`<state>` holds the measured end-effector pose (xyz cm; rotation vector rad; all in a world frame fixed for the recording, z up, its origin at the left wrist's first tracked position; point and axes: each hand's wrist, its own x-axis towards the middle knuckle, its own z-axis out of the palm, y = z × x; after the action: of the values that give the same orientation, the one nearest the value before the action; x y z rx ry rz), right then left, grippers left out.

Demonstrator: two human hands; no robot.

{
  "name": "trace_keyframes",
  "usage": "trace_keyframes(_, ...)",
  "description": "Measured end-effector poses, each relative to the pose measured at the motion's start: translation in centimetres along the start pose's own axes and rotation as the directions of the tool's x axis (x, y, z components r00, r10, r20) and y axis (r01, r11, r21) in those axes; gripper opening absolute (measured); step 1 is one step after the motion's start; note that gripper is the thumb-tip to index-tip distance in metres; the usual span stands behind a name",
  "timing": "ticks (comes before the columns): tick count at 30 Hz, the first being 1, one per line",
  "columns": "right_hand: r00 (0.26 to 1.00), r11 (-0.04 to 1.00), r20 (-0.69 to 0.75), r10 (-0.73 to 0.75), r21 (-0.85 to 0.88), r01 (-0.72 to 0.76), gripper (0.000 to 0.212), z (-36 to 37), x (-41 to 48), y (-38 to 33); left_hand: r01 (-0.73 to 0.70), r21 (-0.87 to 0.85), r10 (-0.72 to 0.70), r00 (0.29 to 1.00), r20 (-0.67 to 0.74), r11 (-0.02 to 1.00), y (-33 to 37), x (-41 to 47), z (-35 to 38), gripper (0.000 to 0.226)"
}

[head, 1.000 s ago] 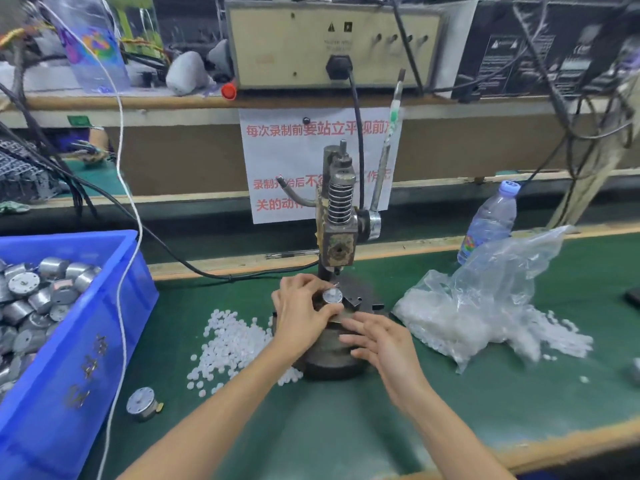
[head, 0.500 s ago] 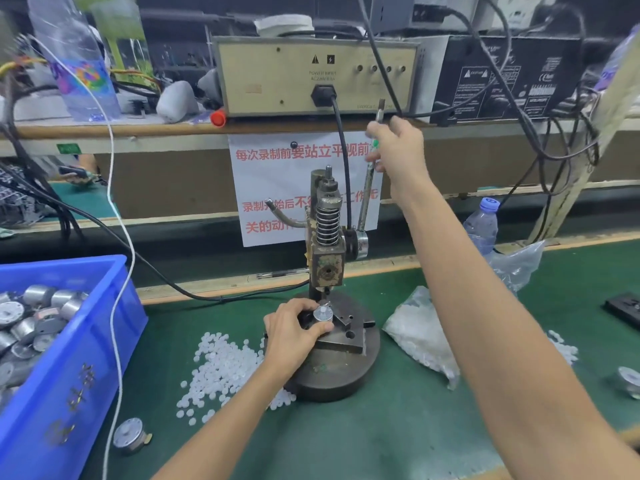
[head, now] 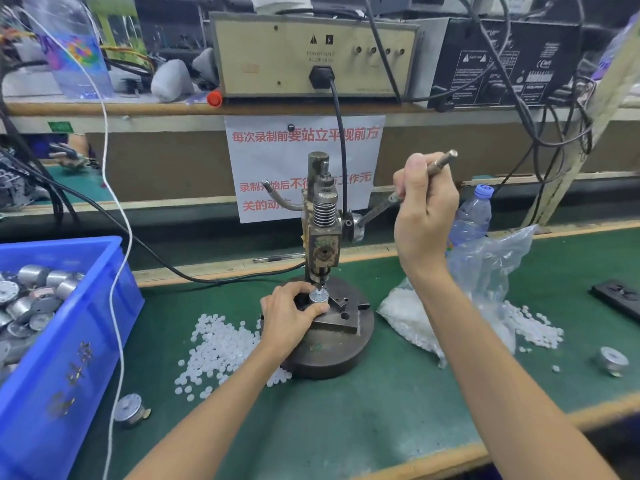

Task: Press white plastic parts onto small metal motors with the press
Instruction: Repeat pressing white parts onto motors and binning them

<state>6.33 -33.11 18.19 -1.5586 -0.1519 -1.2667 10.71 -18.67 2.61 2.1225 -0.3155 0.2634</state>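
On my green table (head: 381, 410) the press (head: 323, 237) stands right of a blue bin (head: 69, 341) of motors, with loose white plastic parts (head: 221, 344) at its base. My right hand (head: 424, 216) is curled round the slanted press lever (head: 375, 211). My left hand (head: 291, 315) pinches the small motor (head: 318, 296) sitting on the press base, directly under the ram.

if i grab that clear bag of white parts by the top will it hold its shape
Probably not: the clear bag looks thin and crumpled, so it would likely sag. Its mouth seems open, with white parts already spilled beside it, so more may pour out.
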Motion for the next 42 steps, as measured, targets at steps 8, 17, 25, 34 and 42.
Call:
trace_keyframes(8,0.997,0.994,-0.034,-0.068,0.086,0.071,0.018,-0.5,-2.6,1.1,0.001,-0.011,-0.001,1.0,-0.016,1.0,-0.1,-0.1,0.0,0.031)
trace_keyframes(17,0.993,0.996,-0.076,-0.086,-0.033,0.084,0.02,0.3,-1.4,0.4,-0.014,0.0,0.014,1.0,-0.027,1.0,-0.2,0.0,0.1,0.031)
trace_keyframes(25,0.967,0.948,0.009,0.253,-0.204,-0.246,0.016,5.1,6.9,2.1,-0.027,0.041,0.029,0.999,-0.031,0.999,-0.7,0.0,0.5,0.033)
trace_keyframes(34,0.885,0.888,0.159,0.438,-0.23,-0.398,0.036,1.5,-2.4,5.9,-0.068,0.206,0.076,0.997,-0.031,0.976,-0.8,0.0,0.9,0.033)
trace_keyframes(42,0.765,0.849,0.432,0.478,-0.452,-0.274,0.016,-4.0,-10.3,6.4,-0.107,0.144,0.124,0.986,-0.114,0.984,1.0,-3.7,2.1,0.025)
